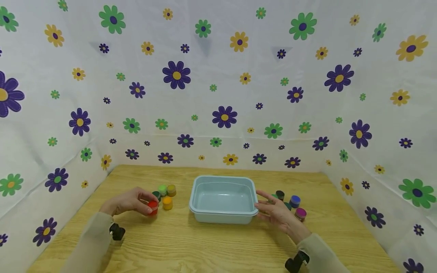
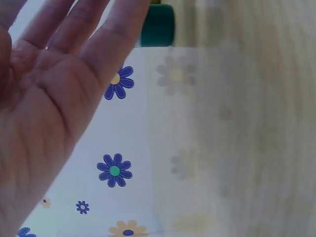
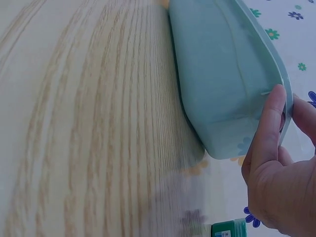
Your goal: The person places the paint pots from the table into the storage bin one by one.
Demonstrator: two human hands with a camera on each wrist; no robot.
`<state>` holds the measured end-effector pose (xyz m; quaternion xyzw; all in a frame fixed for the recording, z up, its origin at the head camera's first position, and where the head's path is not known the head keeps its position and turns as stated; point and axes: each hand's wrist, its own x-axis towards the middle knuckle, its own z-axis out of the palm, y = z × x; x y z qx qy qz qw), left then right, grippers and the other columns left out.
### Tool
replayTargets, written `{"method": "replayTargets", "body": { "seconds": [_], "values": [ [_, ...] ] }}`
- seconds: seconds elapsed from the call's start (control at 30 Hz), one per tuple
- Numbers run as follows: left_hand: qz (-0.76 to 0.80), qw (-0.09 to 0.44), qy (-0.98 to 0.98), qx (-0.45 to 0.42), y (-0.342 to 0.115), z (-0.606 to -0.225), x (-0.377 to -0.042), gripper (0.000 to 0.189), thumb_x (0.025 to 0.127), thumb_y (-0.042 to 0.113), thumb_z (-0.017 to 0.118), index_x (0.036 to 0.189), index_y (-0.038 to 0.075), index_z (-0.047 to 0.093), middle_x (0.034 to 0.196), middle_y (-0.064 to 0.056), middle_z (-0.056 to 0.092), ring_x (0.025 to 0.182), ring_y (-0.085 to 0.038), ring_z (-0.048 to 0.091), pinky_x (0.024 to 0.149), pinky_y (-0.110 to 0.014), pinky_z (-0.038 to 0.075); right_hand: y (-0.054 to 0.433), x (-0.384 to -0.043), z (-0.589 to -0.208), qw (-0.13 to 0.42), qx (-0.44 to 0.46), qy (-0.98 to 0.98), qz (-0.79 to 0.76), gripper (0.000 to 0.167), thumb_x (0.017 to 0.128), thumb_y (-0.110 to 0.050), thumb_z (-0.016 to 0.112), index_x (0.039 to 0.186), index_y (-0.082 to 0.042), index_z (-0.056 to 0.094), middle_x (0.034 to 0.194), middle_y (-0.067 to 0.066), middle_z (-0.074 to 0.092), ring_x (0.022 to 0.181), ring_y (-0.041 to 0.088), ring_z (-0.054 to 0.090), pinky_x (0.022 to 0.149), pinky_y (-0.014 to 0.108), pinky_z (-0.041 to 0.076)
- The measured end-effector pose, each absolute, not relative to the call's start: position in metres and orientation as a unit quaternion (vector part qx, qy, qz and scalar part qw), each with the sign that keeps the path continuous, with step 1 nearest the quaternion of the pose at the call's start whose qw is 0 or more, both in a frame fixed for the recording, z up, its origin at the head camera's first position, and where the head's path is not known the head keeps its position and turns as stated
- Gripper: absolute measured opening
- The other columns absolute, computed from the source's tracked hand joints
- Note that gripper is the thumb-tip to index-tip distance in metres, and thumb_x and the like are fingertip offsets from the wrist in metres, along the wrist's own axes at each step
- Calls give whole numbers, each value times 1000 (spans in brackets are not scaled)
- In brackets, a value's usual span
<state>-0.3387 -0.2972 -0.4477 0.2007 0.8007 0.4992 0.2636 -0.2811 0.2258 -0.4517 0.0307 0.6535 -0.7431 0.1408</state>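
Observation:
A pale blue plastic basin [image 1: 222,218] stands empty in the middle of the wooden table [image 1: 205,250]. My right hand [image 1: 264,203] is at its right end; the right wrist view shows the thumb [image 3: 269,123] laid against the basin [image 3: 222,74] wall, with a finger beyond the rim, pinching it. My left hand [image 1: 150,203] reaches over a red paint jar [image 1: 153,208] with its fingertips on it. In the left wrist view the left hand [image 2: 49,98] shows a flat palm and straight fingers, near a dark green jar [image 2: 158,25].
Green [image 1: 162,189], olive [image 1: 171,190], orange [image 1: 167,203] and dark green [image 1: 156,195] jars cluster left of the basin. Right of it stand a dark jar [image 1: 280,195], a blue one [image 1: 295,201] and a magenta one [image 1: 300,214]. Flowered cloth walls enclose the table on three sides.

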Motion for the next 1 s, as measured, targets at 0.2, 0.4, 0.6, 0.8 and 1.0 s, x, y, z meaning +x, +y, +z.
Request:
{"method": "replayTargets", "body": {
  "seconds": [0.2,0.4,0.6,0.8,1.0],
  "values": [
    [517,244,788,229,-291,-442,-343,49,88,12,73,128,-11,56,117,-14,68,99,-21,65,83,-33,59,224,-281,-454,140,32,657,-740,70,92,-12,70,152,-12,35,125,12,61,99,17,67,84,32,59],
    [533,230,780,233,-278,-437,-347,48,88,14,73,128,-9,57,115,-13,70,97,-23,69,86,-39,59,224,-281,-455,135,41,653,-744,69,91,-12,70,151,-13,37,124,13,61,97,18,67,81,30,59],
    [534,198,786,239,-261,-429,-350,54,90,19,72,132,-9,54,115,-14,70,96,-29,70,85,-44,59,225,-281,-456,133,38,652,-746,68,92,-12,69,151,-13,37,123,11,62,97,18,68,80,29,60],
    [550,179,784,226,-239,-423,-354,55,88,23,74,133,-5,56,116,-17,69,98,-31,70,89,-49,56,227,-281,-456,141,30,647,-749,70,92,-12,69,152,-13,34,121,11,62,97,18,68,80,30,60],
    [553,161,789,212,-216,-417,-355,57,86,25,77,132,-1,58,118,-18,68,98,-28,70,89,-48,57,226,-281,-453,151,30,634,-758,72,91,-10,69,153,-13,33,120,10,61,97,18,69,79,30,60]
  ]
}}
